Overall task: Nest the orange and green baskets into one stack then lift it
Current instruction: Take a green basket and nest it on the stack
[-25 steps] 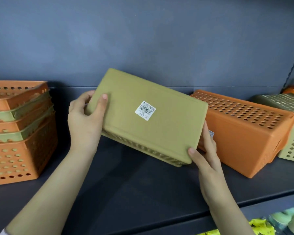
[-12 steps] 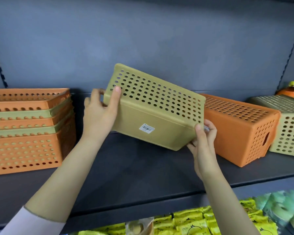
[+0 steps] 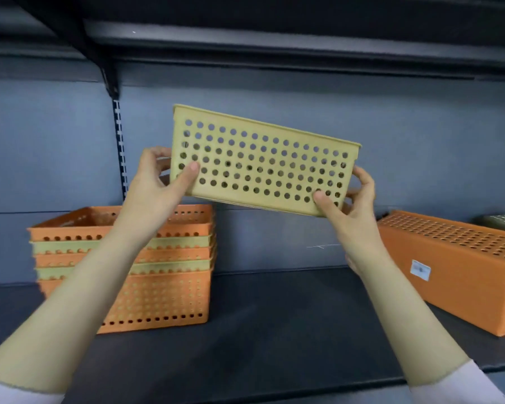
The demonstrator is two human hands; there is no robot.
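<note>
Both my hands, left hand [image 3: 155,182] and right hand [image 3: 347,205], pinch the green basket [image 3: 260,161] by its ends with my fingers, above and right of the nested stack [image 3: 158,287], so its tilt could jam it crookedly against the stack's rim.

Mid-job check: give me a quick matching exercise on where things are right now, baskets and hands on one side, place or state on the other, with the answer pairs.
Things:
1. green basket
2. nested stack
3. orange basket
4. left hand

Places or states:
A. lying on its side at the right of the shelf
B. held in the air, tilted, by both hands
C. standing on the shelf at the left
D. gripping the held basket's left end

Pairs: 1-B, 2-C, 3-A, 4-D. The right hand holds the other end.
</note>
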